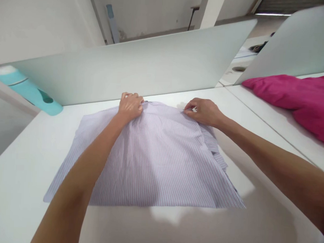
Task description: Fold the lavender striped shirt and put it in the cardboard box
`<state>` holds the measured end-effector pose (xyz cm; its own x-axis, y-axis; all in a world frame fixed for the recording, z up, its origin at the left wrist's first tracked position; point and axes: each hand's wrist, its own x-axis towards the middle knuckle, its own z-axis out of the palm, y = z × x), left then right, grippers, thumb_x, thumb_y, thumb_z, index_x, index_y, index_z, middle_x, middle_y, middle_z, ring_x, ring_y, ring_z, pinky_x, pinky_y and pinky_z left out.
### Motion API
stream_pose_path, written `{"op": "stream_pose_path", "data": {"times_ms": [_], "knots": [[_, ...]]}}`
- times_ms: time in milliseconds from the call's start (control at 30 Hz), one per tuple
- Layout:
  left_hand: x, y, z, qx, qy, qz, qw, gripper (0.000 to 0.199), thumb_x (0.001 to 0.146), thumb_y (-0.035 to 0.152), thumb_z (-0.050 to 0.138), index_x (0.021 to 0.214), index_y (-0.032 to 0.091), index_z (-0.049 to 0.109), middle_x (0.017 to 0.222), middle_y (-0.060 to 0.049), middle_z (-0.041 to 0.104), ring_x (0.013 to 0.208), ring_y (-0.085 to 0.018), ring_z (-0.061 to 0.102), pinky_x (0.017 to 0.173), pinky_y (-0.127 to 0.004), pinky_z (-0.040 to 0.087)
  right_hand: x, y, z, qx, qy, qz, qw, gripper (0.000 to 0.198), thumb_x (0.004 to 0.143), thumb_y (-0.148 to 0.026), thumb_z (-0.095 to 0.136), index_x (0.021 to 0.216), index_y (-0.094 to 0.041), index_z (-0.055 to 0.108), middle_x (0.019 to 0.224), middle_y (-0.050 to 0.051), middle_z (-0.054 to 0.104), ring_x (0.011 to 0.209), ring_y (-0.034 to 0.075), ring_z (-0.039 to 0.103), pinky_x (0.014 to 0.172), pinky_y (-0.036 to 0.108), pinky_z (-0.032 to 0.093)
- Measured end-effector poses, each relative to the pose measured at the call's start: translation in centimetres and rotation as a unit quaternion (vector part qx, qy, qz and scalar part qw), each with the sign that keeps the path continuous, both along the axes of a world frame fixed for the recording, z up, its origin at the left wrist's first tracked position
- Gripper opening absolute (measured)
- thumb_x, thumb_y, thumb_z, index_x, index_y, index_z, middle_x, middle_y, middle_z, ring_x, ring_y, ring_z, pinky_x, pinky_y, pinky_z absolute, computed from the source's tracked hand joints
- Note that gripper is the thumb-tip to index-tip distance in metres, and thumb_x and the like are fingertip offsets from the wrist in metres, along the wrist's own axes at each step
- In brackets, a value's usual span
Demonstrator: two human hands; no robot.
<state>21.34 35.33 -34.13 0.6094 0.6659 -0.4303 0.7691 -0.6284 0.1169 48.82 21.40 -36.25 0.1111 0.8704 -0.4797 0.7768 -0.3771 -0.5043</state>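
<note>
A striped shirt [161, 153], pale with thin dark lines, lies spread and partly folded on the white table [126, 226]. Its far edge, where the collar seems to be, points away from me. My left hand [131, 105] is on that far edge, left of the collar, its fingers curled down onto the fabric; the fingertips are partly hidden. At the shirt's far right corner, my right hand [205, 111] pinches the cloth between thumb and fingers. Folded layers, perhaps a sleeve, stick out along the right side below this hand.
A frosted partition [132, 67] rises behind the shirt. At the far left stands a turquoise bottle-like container [32, 92] with a white top. A magenta cloth [293, 97] lies on the adjoining table at right. Another partition [297, 44] stands behind it.
</note>
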Motion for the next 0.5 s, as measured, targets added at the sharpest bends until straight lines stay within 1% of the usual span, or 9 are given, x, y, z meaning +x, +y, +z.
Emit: {"op": "stream_pose_path", "data": {"times_ms": [67,133,233,333,400,500], "knots": [[-0.3,-0.1,-0.1,0.011,0.0,-0.012,1.0,0.03,0.092,0.019,0.049,0.114,0.023,0.069,0.118,-0.011,0.07,0.113,-0.027,0.062,0.116,-0.045,0.028,0.0,0.0,-0.3,-0.008,0.02,-0.013,1.0,0.016,0.081,-0.031,0.064,0.088,-0.02,0.074,0.108,0.005,0.074,0.093,0.024,0.066,0.085,0.036,0.05],[-0.4,-0.2,-0.1,0.026,0.013,-0.025,0.999,0.03,0.092,0.02,0.05,0.115,0.021,0.069,0.119,-0.012,0.069,0.114,-0.028,0.062,0.116,-0.045,0.028,0.0,0.0,-0.4,-0.016,0.028,-0.019,0.999,0.018,0.08,-0.032,0.065,0.089,-0.02,0.073,0.109,0.005,0.074,0.093,0.024,0.066,0.086,0.037,0.051],[-0.1,-0.4,0.1,0.032,0.036,-0.042,0.998,0.028,0.093,0.016,0.047,0.107,0.02,0.071,0.118,-0.012,0.069,0.112,-0.027,0.062,0.116,-0.045,0.028,-0.1,0.1,-0.2,-0.02,0.024,-0.012,0.999,0.02,0.081,-0.035,0.065,0.091,-0.021,0.076,0.111,0.006,0.074,0.094,0.025,0.066,0.085,0.038,0.051],[0.2,-0.5,0.3,0.018,0.047,-0.043,0.998,0.028,0.094,0.016,0.046,0.1,0.02,0.073,0.116,-0.011,0.069,0.111,-0.027,0.063,0.115,-0.045,0.029,-0.6,0.2,-0.1,-0.002,0.024,-0.014,1.0,0.023,0.083,-0.039,0.066,0.094,-0.024,0.079,0.115,0.005,0.073,0.099,0.027,0.067,0.087,0.04,0.052],[0.4,-0.5,0.2,0.01,0.049,-0.039,0.998,0.026,0.095,0.02,0.049,0.101,0.02,0.074,0.117,-0.011,0.069,0.113,-0.027,0.063,0.115,-0.045,0.03,-1.1,0.3,-0.2,0.013,0.036,-0.019,0.999,0.023,0.084,-0.04,0.067,0.095,-0.025,0.081,0.118,0.005,0.072,0.102,0.028,0.067,0.09,0.041,0.052],[0.5,-0.5,0.1,0.001,0.044,-0.035,0.998,0.025,0.096,0.024,0.052,0.102,0.02,0.075,0.118,-0.012,0.069,0.115,-0.028,0.062,0.117,-0.046,0.028,-1.6,0.3,-0.5,0.022,0.058,-0.029,0.998,0.019,0.084,-0.035,0.066,0.091,-0.025,0.08,0.117,0.004,0.072,0.103,0.027,0.068,0.095,0.042,0.053]]}}
